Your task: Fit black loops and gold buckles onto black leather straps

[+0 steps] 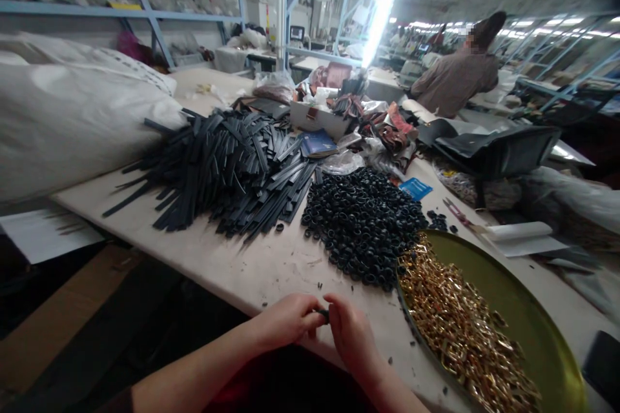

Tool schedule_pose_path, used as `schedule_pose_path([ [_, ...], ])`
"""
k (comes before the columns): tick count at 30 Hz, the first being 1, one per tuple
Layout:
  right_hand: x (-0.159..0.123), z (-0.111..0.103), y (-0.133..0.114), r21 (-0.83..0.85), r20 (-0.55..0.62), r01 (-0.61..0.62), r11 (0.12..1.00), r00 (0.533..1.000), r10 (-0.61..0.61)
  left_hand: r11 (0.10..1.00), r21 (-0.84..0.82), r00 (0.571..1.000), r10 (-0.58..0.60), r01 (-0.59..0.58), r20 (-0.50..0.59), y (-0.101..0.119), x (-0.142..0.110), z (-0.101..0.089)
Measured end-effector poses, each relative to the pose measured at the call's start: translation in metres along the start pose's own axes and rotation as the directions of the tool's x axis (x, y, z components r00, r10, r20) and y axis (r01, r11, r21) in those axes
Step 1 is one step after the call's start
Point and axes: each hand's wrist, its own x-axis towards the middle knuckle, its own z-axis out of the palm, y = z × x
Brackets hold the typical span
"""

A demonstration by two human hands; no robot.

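Observation:
At the front edge of the table my left hand [301, 319] is closed, with thumb and fingertips pinching a small black strip piece [323, 315]. Facing it, my right hand [352, 330] has its fingers stretched out beside that piece; whether they touch it I cannot tell. Just beyond my hands lies a heap of small black loops [363, 222]. To its left spreads a big pile of flat black strips [232, 168]. On the right a round, gold-coloured tray [542, 329] bears a mass of gold metal buckles [460, 316].
Small pliers or snippers [455, 210] and a white paper roll [520, 231] lie behind the tray. A blue packet [415, 188], a blue booklet [318, 143] and a white box [314, 118] sit farther back. A large white sack [72, 122] stands left. Another person [455, 77] is in the background.

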Motion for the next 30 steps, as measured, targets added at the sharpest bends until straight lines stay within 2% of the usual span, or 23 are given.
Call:
schedule_pose_path([
  [3, 0.004, 0.004, 0.003, 0.011, -0.055, 0.001, 1.0, 0.998, 0.0, 0.999, -0.019, 0.998, -0.034, 0.033, -0.046, -0.001, 0.001, -0.003],
  [6, 0.004, 0.008, 0.004, 0.032, -0.06, -0.033, 0.999, 0.998, 0.035, 0.997, -0.034, 0.996, -0.074, 0.072, -0.053, -0.002, 0.003, -0.002],
  [11, 0.001, 0.015, 0.003, 0.174, 0.0, -0.124, 0.977, 0.992, 0.126, 0.991, 0.126, 0.999, -0.028, 0.033, -0.038, -0.002, 0.012, 0.004],
  [14, 0.006, 0.014, 0.005, 0.208, 0.014, -0.215, 0.954, 0.976, 0.217, 0.983, 0.184, 1.0, -0.001, 0.003, -0.011, 0.001, 0.019, -0.003],
  [16, 0.013, 0.011, 0.009, 0.15, 0.058, -0.223, 0.963, 0.974, 0.217, 0.924, 0.382, 0.997, 0.048, -0.019, -0.065, 0.003, 0.028, -0.021],
  [18, 0.021, 0.008, 0.014, 0.024, 0.096, -0.165, 0.986, 0.982, 0.162, 0.791, 0.612, 0.972, 0.122, 0.028, -0.201, 0.007, 0.045, -0.052],
  [21, 0.028, 0.006, 0.024, -0.112, 0.094, -0.065, 0.992, 0.993, 0.076, 0.691, 0.701, 0.896, 0.184, 0.174, -0.404, 0.013, 0.082, -0.107],
  [24, 0.028, 0.011, 0.035, -0.135, 0.047, 0.012, 0.991, 0.999, -0.006, 0.608, 0.733, 0.815, 0.232, 0.305, -0.531, 0.018, 0.124, -0.154],
  [27, 0.025, 0.017, 0.044, -0.165, 0.006, 0.089, 0.982, 0.996, -0.089, 0.545, 0.752, 0.784, 0.25, 0.371, -0.568, 0.017, 0.153, -0.177],
  [30, 0.026, 0.019, 0.045, -0.176, -0.006, 0.087, 0.98, 0.996, -0.09, 0.496, 0.776, 0.784, 0.265, 0.389, -0.562, 0.01, 0.159, -0.18],
])
